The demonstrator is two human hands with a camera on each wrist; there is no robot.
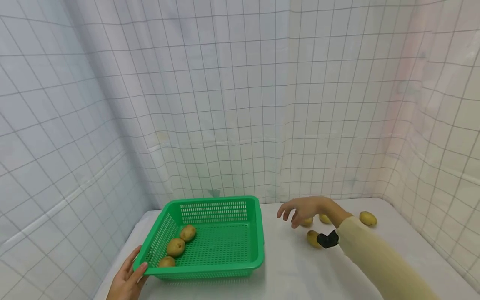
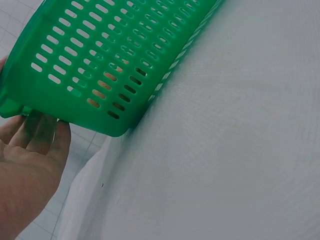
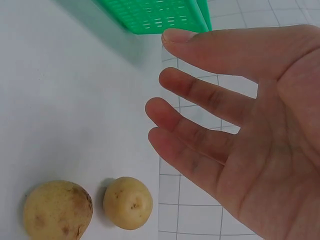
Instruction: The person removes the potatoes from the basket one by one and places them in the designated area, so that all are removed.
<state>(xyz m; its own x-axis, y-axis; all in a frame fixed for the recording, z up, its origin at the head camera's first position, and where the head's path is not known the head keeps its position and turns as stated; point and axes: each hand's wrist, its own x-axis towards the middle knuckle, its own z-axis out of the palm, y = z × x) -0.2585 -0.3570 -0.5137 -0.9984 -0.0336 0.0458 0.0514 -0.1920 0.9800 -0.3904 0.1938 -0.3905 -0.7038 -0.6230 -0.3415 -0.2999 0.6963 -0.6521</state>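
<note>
My left hand point(image 1: 127, 278) grips the near left corner of a green plastic basket point(image 1: 210, 270), thumb over the rim and fingers along the outer wall. Inside, three potatoes lie along the left side, among them a middle potato point(image 1: 176, 247). My right hand point(image 1: 304, 208) hovers over the table to the right of the basket, empty, its fingers loosely spread. Below and beyond it lie several loose potatoes, one of them a near potato point(image 1: 313, 239) partly covered by a black strap piece at the sleeve. In the right wrist view, a large potato point(image 3: 57, 210) and a smaller potato point(image 3: 128, 203) show beneath the fingers.
The white table point(image 1: 288, 271) is enclosed by white grid-patterned curtains point(image 1: 232, 104) at the back and both sides. Farthest right on the table lies another potato point(image 1: 368, 218). The basket's slotted wall point(image 2: 115, 60) stands close to the table's left edge.
</note>
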